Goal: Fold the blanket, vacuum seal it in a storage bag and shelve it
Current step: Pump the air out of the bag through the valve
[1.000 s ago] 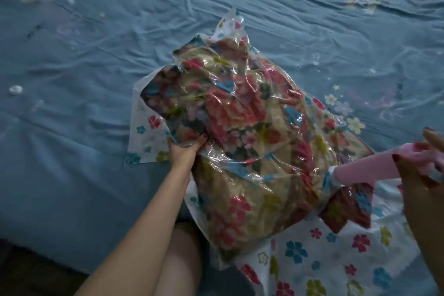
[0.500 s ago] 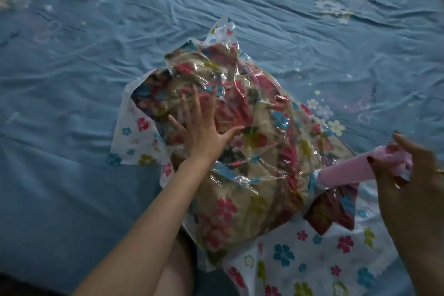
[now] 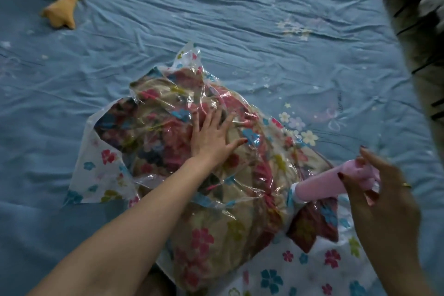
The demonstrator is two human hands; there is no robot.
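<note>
Blanket (image 3: 209, 230) folded, inside storage bag (image 3: 101, 175), centre of bed (image 3: 240, 19). Left hand (image 3: 211, 137) flat, fingers spread, pressing bag. Right hand (image 3: 382, 190) grips pink pump (image 3: 322, 186) at valve. Air extraction in progress by appearance; shelving remains.

Clear plastic storage bag with flower print (image 3: 101, 175), lying on wrinkled blue bedsheet (image 3: 240, 19), holding bunched floral blanket (image 3: 211, 223). Left hand (image 3: 212, 136), fingers spread flat, pressing bag top. Right hand (image 3: 384, 197) gripping pink cylindrical pump (image 3: 322, 185), nozzle end against bag. White plush toy with orange foot (image 3: 61, 11) at far left corner.
</note>
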